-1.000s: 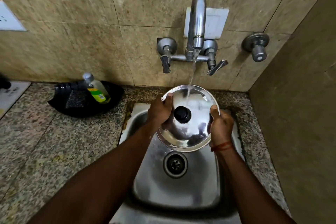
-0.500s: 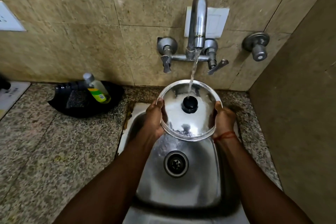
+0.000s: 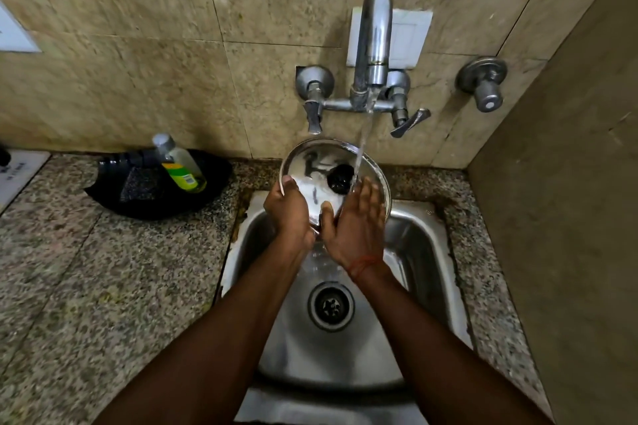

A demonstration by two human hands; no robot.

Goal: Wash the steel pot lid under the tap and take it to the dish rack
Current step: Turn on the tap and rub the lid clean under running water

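Observation:
The round steel pot lid (image 3: 316, 166) with its black knob (image 3: 340, 178) is held tilted over the back of the sink, under the running tap (image 3: 374, 41). Water falls onto the lid just right of the knob. My left hand (image 3: 288, 214) grips the lid's left rim, thumb over the edge. My right hand (image 3: 355, 222) lies flat with its fingers spread against the lid's lower right face and covers that part. No dish rack is in view.
The steel sink (image 3: 419, 252) with its drain (image 3: 331, 305) sits in a speckled granite counter (image 3: 103, 286). A black tray (image 3: 152, 200) holding a soap bottle (image 3: 179, 164) and a scrub pad stands at the left. A side wall closes the right.
The lid has gone up and back toward the wall. My right hand has left the rim and now lies flat on the lid's face; the left hand keeps its grip.

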